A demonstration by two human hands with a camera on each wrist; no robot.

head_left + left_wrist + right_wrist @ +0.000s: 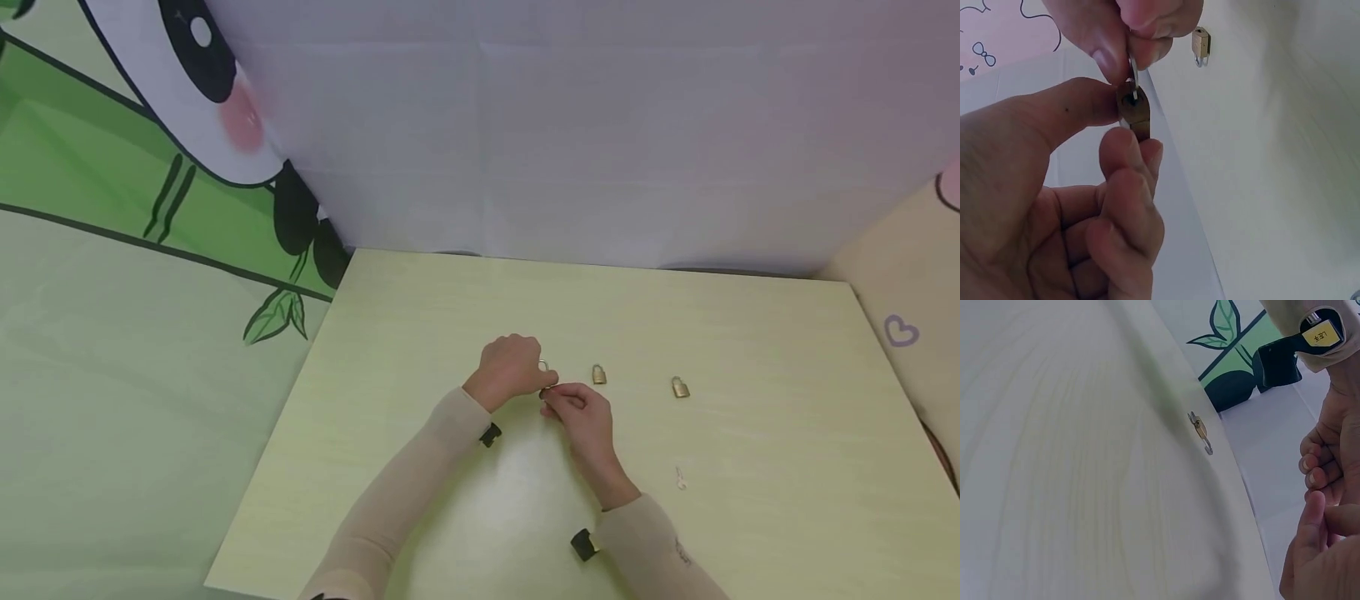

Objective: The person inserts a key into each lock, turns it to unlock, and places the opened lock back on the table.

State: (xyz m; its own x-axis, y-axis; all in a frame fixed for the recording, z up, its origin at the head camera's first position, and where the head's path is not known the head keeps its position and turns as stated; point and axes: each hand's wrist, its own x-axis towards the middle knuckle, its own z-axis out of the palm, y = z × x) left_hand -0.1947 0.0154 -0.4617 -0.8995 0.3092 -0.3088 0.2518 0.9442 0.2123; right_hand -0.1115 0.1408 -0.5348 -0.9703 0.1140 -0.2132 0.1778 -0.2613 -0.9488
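Between thumb and fingers, my left hand (512,367) holds a small brass padlock (1135,114) with its keyhole face turned toward my right hand (591,423). That right hand pinches a thin silver key (1134,70), whose tip is right at the keyhole in the left wrist view. How deep the key sits cannot be made out. In the head view the hands meet over the middle of the table, and the fingers mostly cover the lock. Another padlock (1200,429) lies on the table in the right wrist view, its shackle swung open and a key in it.
Two more brass padlocks, a nearer one (598,375) and a farther one (680,387), rest on the pale table (787,433) right of the hands. A small silver key (681,478) lies closer to the front. Behind the table hangs a plain light cloth (570,150).
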